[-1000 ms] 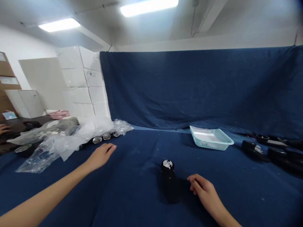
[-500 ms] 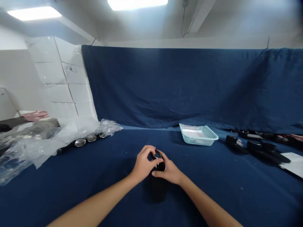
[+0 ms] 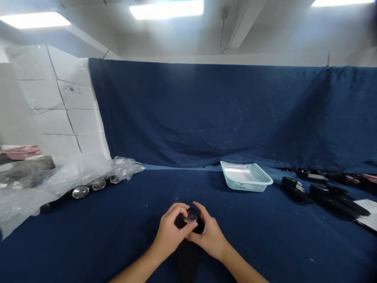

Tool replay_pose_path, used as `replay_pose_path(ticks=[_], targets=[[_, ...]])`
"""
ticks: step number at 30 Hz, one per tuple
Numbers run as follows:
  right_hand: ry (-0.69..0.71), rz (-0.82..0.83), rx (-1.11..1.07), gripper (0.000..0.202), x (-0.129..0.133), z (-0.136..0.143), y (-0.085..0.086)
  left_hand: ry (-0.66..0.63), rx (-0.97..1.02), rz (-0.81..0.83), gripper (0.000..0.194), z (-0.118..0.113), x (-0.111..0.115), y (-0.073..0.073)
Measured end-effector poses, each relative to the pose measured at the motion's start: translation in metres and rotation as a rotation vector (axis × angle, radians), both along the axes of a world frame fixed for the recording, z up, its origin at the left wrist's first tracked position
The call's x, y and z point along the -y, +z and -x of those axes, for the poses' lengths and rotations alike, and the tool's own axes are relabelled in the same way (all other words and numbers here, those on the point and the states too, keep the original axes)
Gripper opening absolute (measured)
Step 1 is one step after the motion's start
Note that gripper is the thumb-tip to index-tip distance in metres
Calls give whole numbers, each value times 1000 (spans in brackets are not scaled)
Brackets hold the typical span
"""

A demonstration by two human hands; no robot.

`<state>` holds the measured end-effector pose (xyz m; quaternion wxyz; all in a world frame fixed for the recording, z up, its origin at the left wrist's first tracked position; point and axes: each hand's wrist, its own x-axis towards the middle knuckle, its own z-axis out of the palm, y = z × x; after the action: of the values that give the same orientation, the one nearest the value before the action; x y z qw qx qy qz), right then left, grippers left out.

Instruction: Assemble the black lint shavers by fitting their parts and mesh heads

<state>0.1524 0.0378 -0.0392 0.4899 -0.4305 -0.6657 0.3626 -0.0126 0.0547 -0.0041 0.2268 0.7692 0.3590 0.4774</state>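
Observation:
A black cylindrical object (image 3: 187, 255) with a shiny round metallic top (image 3: 191, 215) stands on the dark blue cloth at the lower middle. My left hand (image 3: 173, 228) pinches the metallic top between thumb and fingers, at its left side. Around the right side of the black object's upper end curves my right hand (image 3: 208, 232), its thumb in front and its fingers behind. The two thumbs are close together at the front. The lower part of the black object is dark and hard to make out.
A light blue basket (image 3: 249, 186) with white paper stands at the back, right of centre. Clear plastic wrap (image 3: 73, 173) partly covers black cylinders with round shiny ends (image 3: 80, 192) at left. Black items (image 3: 332, 200) and a white sheet (image 3: 368, 210) lie at right.
The view has shifted, so the hands and the black object appear lower and slightly further left. The metallic top shows more fully between my hands, and my right fingers are a little straighter.

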Motion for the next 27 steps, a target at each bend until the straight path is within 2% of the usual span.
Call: replay_pose_path(ticks=[9,14,18,21,27], targets=[[-28,8,31,78,5,0,5,-109,58,171,18,0,-3,-5],[-60,-19,66,77,5,2,6,-85,-42,112,15,1,0,4],[-185,-78,198,74,9,4,6,-107,-104,93,16,3,4,11],[-252,-131,248,78,12,3,6,-108,-94,81,20,3,7,13],[-326,-170,177,77,15,3,7,-94,-85,40,25,3,10,11]])
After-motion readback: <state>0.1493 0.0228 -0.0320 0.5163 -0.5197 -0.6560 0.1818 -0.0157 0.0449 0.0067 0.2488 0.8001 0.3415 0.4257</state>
